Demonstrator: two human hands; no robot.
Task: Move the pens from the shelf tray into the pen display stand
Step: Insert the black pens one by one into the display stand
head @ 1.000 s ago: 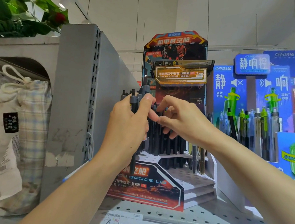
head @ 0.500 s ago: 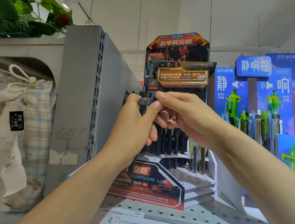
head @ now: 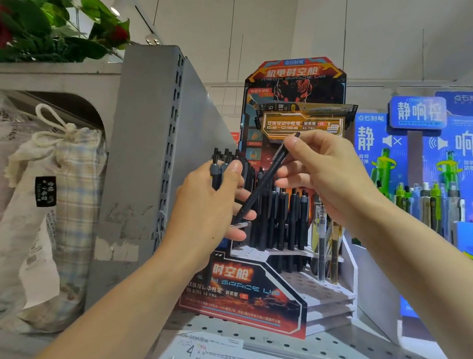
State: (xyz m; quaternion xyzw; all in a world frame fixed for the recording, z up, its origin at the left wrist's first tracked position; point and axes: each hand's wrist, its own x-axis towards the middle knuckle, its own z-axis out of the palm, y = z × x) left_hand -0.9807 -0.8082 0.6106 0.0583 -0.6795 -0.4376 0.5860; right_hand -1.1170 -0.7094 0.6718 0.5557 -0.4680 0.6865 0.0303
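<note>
My left hand grips a bundle of black pens, tops sticking up above my fingers, in front of the red-and-black pen display stand. My right hand pinches a single black pen near its top; the pen slants down-left, its tip close to my left fingers. Several black pens stand upright in the stand's upper tier. The lower white tiers show bare holes. The shelf tray is not in view.
A grey perforated shelf upright stands just left of the stand. A cloth drawstring bag leans at the left. Blue pen displays with green and grey pens fill the right. The perforated shelf board runs below.
My right hand has pulled one pen out of the bundle in my left hand and lifted it up to the right. The pen now slants between both hands.
</note>
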